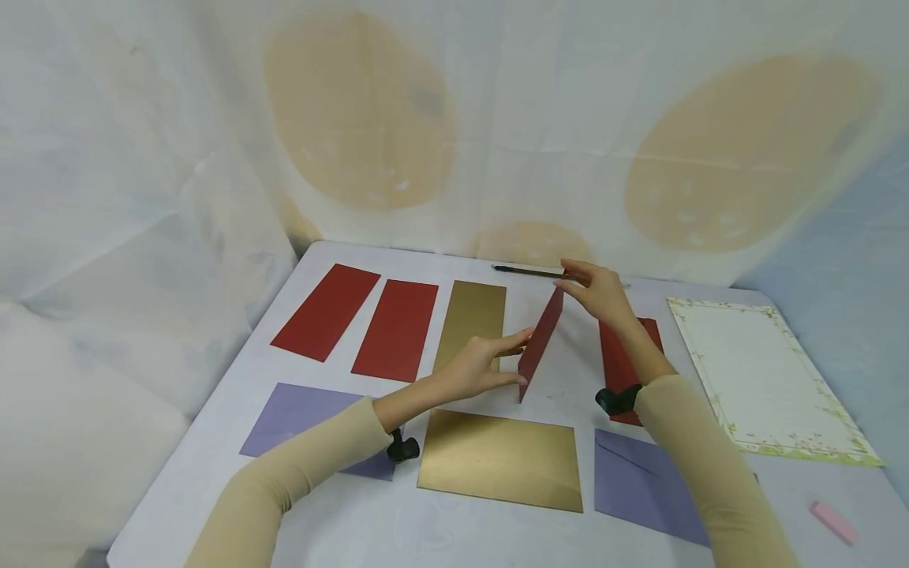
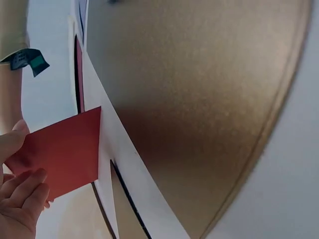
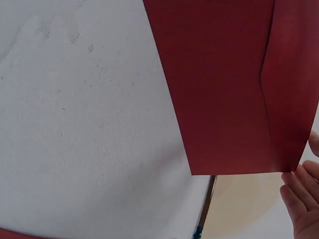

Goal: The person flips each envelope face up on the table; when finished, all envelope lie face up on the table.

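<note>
A red envelope (image 1: 541, 343) stands on its long edge, tilted, between the two hands near the middle of the table. Its flap line shows in the right wrist view, where the envelope (image 3: 224, 89) fills the upper right. The left hand (image 1: 476, 367) pinches its near end, thumb on one side and fingers on the other. At the far upper corner, the right hand (image 1: 600, 292) pinches it between thumb and fingers. Just left of it lies an upright gold envelope (image 1: 472, 315), partly hidden by the left hand. Another red envelope (image 1: 618, 363) lies under the right forearm.
Two red envelopes (image 1: 394, 331) lie at the left. Purple envelopes (image 1: 298, 410) (image 1: 639, 481) flank a gold envelope (image 1: 500, 461) along the front. A dark pen-like stick (image 1: 521, 270) lies at the back. Floral-bordered paper (image 1: 767, 371) and a pink eraser-like block (image 1: 833, 521) are at right.
</note>
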Demonstrator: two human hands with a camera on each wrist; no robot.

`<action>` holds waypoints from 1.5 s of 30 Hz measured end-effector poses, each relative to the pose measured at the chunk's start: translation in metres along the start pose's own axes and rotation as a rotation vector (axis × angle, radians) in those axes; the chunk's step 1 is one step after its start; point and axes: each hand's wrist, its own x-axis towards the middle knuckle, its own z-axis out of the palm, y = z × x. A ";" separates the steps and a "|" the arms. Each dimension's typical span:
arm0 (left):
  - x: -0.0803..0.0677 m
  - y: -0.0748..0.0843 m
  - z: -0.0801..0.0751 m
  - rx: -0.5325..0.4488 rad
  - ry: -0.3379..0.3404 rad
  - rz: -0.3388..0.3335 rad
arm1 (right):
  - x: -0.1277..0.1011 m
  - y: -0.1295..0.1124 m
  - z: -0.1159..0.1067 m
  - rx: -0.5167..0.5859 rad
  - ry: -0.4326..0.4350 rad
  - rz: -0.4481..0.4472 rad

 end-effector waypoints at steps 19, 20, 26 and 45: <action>-0.010 -0.007 0.001 -0.161 0.069 -0.148 | -0.053 -0.010 0.029 -0.170 -0.204 0.035; -0.011 -0.007 0.001 -0.190 0.068 -0.166 | -0.057 -0.011 0.030 -0.171 -0.233 0.036; -0.011 -0.006 0.000 -0.240 0.042 -0.250 | -0.068 -0.009 0.035 -0.212 -0.313 0.000; -0.003 -0.021 0.022 -0.172 -0.131 -0.459 | -0.073 0.005 0.033 -0.325 -0.368 0.041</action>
